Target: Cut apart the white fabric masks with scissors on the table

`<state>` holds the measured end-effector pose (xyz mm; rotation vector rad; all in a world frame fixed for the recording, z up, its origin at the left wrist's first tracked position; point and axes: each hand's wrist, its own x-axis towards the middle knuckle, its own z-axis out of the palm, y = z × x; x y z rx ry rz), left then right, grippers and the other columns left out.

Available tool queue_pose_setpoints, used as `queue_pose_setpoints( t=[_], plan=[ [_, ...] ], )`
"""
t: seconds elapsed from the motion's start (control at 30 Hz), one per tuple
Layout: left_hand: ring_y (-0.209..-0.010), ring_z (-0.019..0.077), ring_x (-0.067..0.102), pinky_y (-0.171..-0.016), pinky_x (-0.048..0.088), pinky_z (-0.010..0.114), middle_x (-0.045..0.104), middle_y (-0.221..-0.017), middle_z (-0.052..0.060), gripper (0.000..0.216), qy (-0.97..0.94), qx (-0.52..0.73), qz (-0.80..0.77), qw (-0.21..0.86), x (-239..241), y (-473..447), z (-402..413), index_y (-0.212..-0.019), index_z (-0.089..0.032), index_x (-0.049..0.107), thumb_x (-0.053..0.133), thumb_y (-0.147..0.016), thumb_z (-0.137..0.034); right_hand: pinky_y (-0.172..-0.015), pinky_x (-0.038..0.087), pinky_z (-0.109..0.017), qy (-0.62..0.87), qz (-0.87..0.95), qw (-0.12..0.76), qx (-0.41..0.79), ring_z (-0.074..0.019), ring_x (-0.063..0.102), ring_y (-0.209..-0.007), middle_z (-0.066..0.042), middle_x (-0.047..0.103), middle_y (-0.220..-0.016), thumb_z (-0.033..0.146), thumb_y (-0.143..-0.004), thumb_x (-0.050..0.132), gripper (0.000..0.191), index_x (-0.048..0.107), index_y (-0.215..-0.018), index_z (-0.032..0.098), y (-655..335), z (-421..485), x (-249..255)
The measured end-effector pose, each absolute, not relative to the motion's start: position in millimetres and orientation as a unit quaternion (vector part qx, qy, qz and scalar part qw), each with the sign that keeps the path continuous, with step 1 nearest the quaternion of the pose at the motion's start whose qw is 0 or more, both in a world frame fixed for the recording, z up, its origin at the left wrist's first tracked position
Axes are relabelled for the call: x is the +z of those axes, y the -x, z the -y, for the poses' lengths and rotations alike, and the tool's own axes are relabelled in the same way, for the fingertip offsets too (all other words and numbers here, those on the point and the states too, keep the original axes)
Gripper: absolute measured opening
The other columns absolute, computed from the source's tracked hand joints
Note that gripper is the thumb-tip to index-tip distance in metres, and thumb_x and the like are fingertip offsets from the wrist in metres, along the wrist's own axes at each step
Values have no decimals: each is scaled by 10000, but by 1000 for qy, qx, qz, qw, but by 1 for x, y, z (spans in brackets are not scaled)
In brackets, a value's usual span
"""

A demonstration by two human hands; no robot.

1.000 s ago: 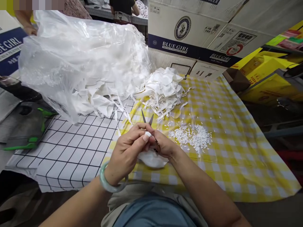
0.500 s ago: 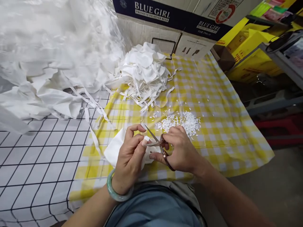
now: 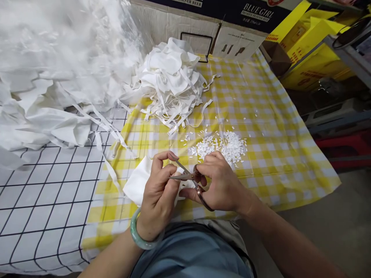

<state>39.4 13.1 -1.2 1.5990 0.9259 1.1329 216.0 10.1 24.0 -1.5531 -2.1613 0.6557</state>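
My left hand, a green bangle at its wrist, pinches a white fabric piece near its end. The cloth spreads out behind and below the fingers. In my right hand is a pair of scissors with bronze-coloured handles, my thumb and fingers at the loops. Their blades stand apart, reaching to my left fingertips around a small white end of the cloth. Just beyond my right hand lies a heap of small white clippings.
A heap of white fabric pieces with straps sits farther back. Left of it is a larger pile of white cloth and clear plastic. Cardboard boxes stand behind the yellow checked tablecloth. Yellow bags and a shelf are at right.
The view has tilted down a little. The scissor blades have shifted slightly left, farther over my left fingertips, around the white end. Both hands keep their hold.
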Motion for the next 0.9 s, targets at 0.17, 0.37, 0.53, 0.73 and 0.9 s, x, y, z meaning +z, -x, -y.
queue_pose_setpoints(
  t=[0.17, 0.37, 0.53, 0.73, 0.9],
  plan=[
    [-1117, 221, 421, -986, 350, 377, 512, -808, 52, 254, -655, 466, -368, 467, -2, -40, -12, -824, -206, 607, 415, -979, -146, -762, 319, -331, 555, 771, 200, 240, -110, 458, -571, 33, 535, -523, 529, -721, 730, 456, 492, -553, 177, -215, -10, 24],
    [-1133, 236, 430, -998, 364, 412, 552, -817, 59, 238, -657, 456, -378, 466, -2, -41, -11, -890, -224, 634, 423, -988, -176, -736, 318, -334, 558, 768, 191, 249, -122, 486, -568, 26, 561, -516, 493, -724, 728, 430, 479, -544, 192, -215, -9, 24],
    [-1163, 257, 452, -993, 400, 436, 577, -870, 81, 258, -659, 434, -407, 461, -1, -44, -11, -896, -214, 662, 425, -994, -236, -708, 321, -325, 573, 763, 182, 239, -123, 484, -560, 19, 559, -510, 499, -733, 723, 448, 468, -521, 197, -218, -7, 23],
    [-1141, 235, 445, -977, 407, 395, 581, -824, 67, 248, -667, 431, -378, 476, 2, -60, -19, -824, -212, 623, 436, -985, -192, -665, 310, -292, 597, 749, 199, 207, -105, 414, -523, 28, 492, -466, 560, -782, 680, 524, 458, -489, 186, -232, -2, 16],
    [-1123, 219, 446, -932, 431, 348, 566, -936, 85, 271, -679, 402, -363, 495, 0, -80, -29, -771, -194, 596, 435, -988, -198, -664, 311, -284, 637, 718, 198, 200, -97, 423, -528, 27, 505, -474, 593, -817, 651, 571, 451, -481, 177, -252, 7, 6]
  ],
)
